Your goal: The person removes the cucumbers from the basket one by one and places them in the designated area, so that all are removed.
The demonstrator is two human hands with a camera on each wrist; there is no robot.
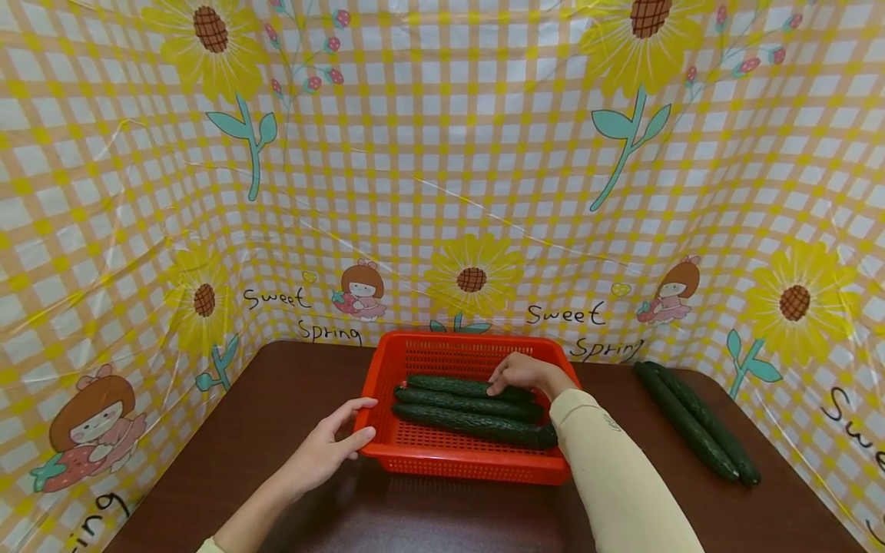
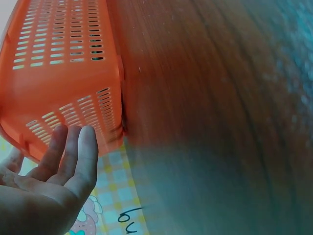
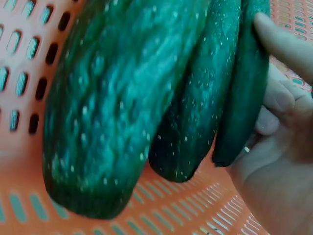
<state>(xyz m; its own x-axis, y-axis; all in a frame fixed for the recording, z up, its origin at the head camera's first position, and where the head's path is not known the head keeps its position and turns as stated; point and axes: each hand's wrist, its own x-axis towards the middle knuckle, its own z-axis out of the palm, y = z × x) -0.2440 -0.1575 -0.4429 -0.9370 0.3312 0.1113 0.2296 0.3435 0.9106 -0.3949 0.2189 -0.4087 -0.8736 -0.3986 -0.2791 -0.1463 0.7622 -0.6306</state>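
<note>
Three dark green, bumpy cucumbers lie side by side in a red perforated plastic basket [image 1: 470,462]. My right hand [image 1: 522,374] reaches over the basket's right side and grips the farthest cucumber [image 1: 445,383], its thumb and fingers on either side in the right wrist view. The middle cucumber [image 1: 463,403] and the nearest cucumber [image 1: 470,427] lie in front of it. At the basket's left end, my left hand [image 1: 332,442] holds the rim. In the left wrist view, several of its fingers [image 2: 87,152] lie along the basket's outer wall below the rim.
Two more cucumbers [image 1: 698,422] lie together on the right side of the dark brown table [image 1: 276,430]. A checked cloth [image 1: 429,200] with sunflower prints hangs behind the table and along both sides.
</note>
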